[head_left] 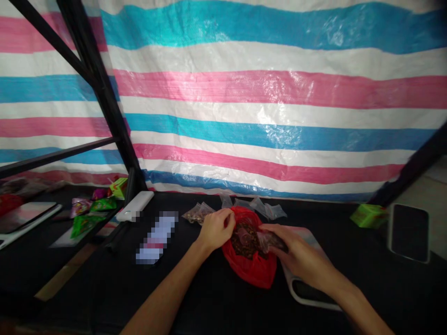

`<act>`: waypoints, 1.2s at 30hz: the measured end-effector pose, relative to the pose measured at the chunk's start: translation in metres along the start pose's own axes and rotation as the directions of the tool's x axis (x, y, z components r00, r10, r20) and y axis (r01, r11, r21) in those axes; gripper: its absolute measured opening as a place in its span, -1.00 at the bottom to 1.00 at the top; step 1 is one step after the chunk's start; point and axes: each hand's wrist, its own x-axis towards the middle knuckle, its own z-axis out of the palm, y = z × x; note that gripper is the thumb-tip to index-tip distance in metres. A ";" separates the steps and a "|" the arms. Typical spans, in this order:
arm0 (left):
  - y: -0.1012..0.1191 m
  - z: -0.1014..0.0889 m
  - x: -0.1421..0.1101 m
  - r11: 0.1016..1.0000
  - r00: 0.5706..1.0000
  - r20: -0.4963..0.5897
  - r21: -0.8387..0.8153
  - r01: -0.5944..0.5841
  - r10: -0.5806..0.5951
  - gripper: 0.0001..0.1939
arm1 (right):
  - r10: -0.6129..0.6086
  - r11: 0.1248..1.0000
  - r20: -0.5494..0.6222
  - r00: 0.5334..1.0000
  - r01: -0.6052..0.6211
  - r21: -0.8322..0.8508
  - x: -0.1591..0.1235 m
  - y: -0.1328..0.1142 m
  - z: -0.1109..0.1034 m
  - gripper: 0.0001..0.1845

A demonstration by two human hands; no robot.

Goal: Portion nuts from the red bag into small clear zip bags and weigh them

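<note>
A red plastic bag [249, 267] lies open on the black table top [87, 298], holding a heap of brown granules [244, 243]. My left hand [214, 229] pinches the bag's rim at its left side. My right hand [296, 246] grips a small clear plastic bag [271, 241] with brown contents, just over the red bag's mouth. Behind the red bag lie a few filled small clear bags [196, 213] and some flat, unfilled ones [260, 208]. A white-rimmed flat board [314, 300] sits partly hidden beneath the red bag and my right hand.
A white power bank [135, 205] and a pixelated rectangular item [157, 237] lie left of my hands. Colourful snack packets [92, 207] sit beyond a black metal frame [111, 125]. A green box [368, 216] and a dark tablet [409, 232] are at right, before a striped tarpaulin [265, 93].
</note>
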 end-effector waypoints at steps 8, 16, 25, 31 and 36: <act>0.000 -0.002 0.001 1.000 1.000 0.000 0.010 0.004 -0.004 -0.74 | 0.032 0.999 0.067 0.997 -0.031 -0.015 0.011 0.006 0.009 -0.45; -0.003 0.001 0.001 1.000 1.000 0.021 0.011 -0.007 0.007 -0.77 | 0.058 0.998 -0.011 0.998 -0.059 -0.037 0.004 0.004 0.007 -0.56; -0.005 0.001 0.001 0.999 0.999 -0.019 0.005 0.040 -0.040 -0.75 | 0.142 0.990 -0.105 0.984 -0.139 0.038 -0.016 0.051 -0.031 -0.59; -0.007 0.004 0.001 0.999 0.999 0.002 -0.003 0.049 -0.049 -0.76 | 0.121 0.993 -0.132 0.984 -0.121 0.005 -0.036 0.072 -0.050 -0.48; -0.001 0.005 -0.001 1.000 0.999 -0.043 -0.019 0.018 -0.019 -0.77 | 0.174 0.981 -0.552 0.816 -0.195 0.021 -0.055 0.108 -0.054 -0.69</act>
